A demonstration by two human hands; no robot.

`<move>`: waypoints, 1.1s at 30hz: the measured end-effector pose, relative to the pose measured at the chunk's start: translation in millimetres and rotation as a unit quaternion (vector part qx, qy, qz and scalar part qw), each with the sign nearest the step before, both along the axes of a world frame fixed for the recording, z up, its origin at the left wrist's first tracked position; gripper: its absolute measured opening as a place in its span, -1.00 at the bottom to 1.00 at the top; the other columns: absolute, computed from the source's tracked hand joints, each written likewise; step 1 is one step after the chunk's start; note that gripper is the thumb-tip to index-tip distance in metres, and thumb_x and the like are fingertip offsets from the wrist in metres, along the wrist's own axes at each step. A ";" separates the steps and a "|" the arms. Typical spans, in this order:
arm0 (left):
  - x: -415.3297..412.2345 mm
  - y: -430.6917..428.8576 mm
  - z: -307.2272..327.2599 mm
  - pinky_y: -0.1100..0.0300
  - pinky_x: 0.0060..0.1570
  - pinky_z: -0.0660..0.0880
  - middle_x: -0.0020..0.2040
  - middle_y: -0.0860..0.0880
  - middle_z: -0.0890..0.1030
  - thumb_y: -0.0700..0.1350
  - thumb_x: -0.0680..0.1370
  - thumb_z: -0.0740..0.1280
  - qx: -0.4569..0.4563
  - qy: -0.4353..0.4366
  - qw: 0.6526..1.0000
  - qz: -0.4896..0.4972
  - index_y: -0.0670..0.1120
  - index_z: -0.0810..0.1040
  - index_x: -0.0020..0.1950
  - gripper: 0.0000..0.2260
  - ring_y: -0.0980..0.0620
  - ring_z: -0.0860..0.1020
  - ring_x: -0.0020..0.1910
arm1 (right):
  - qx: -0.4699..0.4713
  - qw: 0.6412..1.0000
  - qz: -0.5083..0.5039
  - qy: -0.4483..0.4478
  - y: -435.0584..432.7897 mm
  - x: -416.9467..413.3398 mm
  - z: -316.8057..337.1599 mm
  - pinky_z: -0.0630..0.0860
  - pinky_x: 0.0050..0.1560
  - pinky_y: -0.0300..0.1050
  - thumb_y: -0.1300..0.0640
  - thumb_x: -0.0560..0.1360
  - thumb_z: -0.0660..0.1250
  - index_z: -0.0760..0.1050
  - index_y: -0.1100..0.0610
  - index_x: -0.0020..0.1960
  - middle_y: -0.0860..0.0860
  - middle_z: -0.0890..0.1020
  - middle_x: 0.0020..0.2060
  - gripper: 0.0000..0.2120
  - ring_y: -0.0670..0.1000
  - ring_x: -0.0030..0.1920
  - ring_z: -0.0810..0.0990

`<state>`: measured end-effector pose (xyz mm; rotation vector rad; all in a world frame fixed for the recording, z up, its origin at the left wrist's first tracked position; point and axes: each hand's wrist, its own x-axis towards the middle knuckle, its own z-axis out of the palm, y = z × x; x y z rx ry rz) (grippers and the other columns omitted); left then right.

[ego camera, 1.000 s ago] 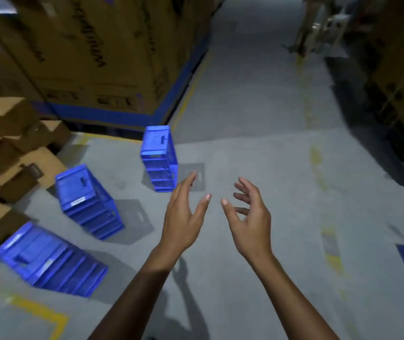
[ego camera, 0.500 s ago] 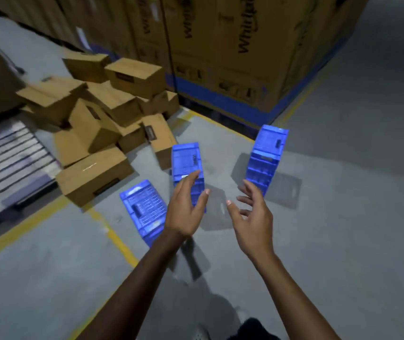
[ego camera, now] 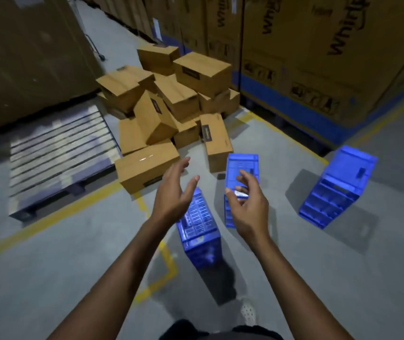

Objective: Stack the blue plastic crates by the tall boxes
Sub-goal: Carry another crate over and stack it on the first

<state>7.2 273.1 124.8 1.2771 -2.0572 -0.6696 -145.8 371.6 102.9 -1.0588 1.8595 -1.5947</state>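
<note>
A grey concrete warehouse floor [ego camera: 48, 278] marked with yellow lines carries everything here, walled in at the far side by tall boxes [ego camera: 318, 57] standing on a blue base. A loose heap of small cartons [ego camera: 171, 101] sits where the floor meets those boxes, and a slatted pallet [ego camera: 56, 153] lies at the left edge of the floor. Three blue plastic crates are scattered, none yet stacked: the near crate [ego camera: 201, 231] lies just ahead of the person's feet beside a yellow line, the middle crate [ego camera: 241, 168] stands on end just beyond it and close to the cartons, and the right crate [ego camera: 338, 187] stands tilted, well apart, toward the corner of the tall boxes. The left hand [ego camera: 174, 195] and the right hand [ego camera: 250, 207] are both raised above the near and middle crates with fingers spread and loosely curled, grasping nothing; the palms face each other, which looks like a readying to take a crate by its two sides. The crates probably lie this way because they were dropped or tipped. The likely next step is gripping one crate and setting it flat as a base near the tall boxes.
</note>
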 end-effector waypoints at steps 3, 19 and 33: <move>5.7 -24.2 -2.8 -0.01 0.18 0.50 0.36 0.04 0.46 0.11 0.58 0.28 0.004 0.000 1.000 0.006 0.08 0.29 0.45 -0.54 0.13 0.45 0.26 | 0.012 1.000 0.010 0.000 -23.5 9.4 -2.7 0.54 0.06 -0.18 0.09 0.53 0.38 0.38 0.01 0.39 -0.08 0.53 0.25 -0.55 -0.10 0.16 0.53; 61.1 -180.3 -55.1 0.13 0.24 0.41 0.33 0.00 0.50 0.04 0.59 0.27 -0.022 0.033 0.958 -0.285 -0.09 0.37 0.43 -0.56 0.09 0.45 0.28 | 0.052 0.965 -0.253 0.048 -112.2 118.9 -42.5 0.57 0.02 0.15 0.03 0.45 0.35 0.43 0.04 0.32 -0.05 0.59 0.16 -0.56 -0.01 0.02 0.62; 145.2 -218.1 -97.0 0.02 0.25 0.42 0.35 -0.06 0.47 0.00 0.59 0.26 -0.027 -0.043 0.911 -0.409 -0.06 0.33 0.45 -0.56 -0.04 0.43 0.31 | 0.208 0.933 -0.253 0.152 -124.3 228.9 -94.3 0.55 0.08 0.08 0.05 0.49 0.31 0.35 0.12 0.41 0.06 0.51 0.28 -0.49 0.12 0.21 0.54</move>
